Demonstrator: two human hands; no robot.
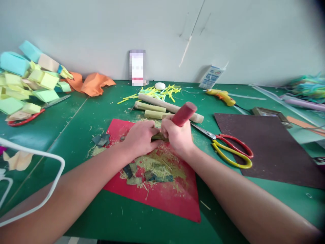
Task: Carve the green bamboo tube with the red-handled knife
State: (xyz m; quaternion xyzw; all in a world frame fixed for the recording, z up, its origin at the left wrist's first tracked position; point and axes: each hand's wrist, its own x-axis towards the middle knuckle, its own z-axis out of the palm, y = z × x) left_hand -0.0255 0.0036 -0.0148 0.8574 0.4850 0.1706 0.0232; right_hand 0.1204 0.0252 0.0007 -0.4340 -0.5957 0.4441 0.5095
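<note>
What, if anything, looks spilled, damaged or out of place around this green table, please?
Dark scraps and pale crumbs litter the red mat beneath the left hand and right hand, and some lie past its left edge on the green table. On the wall behind, a pale streak may be damage: crack or scrape, I cannot tell.

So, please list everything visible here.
Flat tabletop: 1, green, beneath
Rectangular mat: 1, red, centre
Thin scraps: many, greenish, on mat
Round stick: 1, beige, back
Short rolls: 2, olive, back
Narrow strips: many, mixed, back and right
Glue gun: 1, yellow, right
Metal scissors: 2, partly red, both sides
Rectangular sheet: 1, brown, right
Coloured papers: many, mixed, left
Wire frame: 1, white, left
Other small items: several, mixed, around
Left hand: 1, bare, holding olive piece
Right hand: 1, bare, gripping red cylinder
</note>
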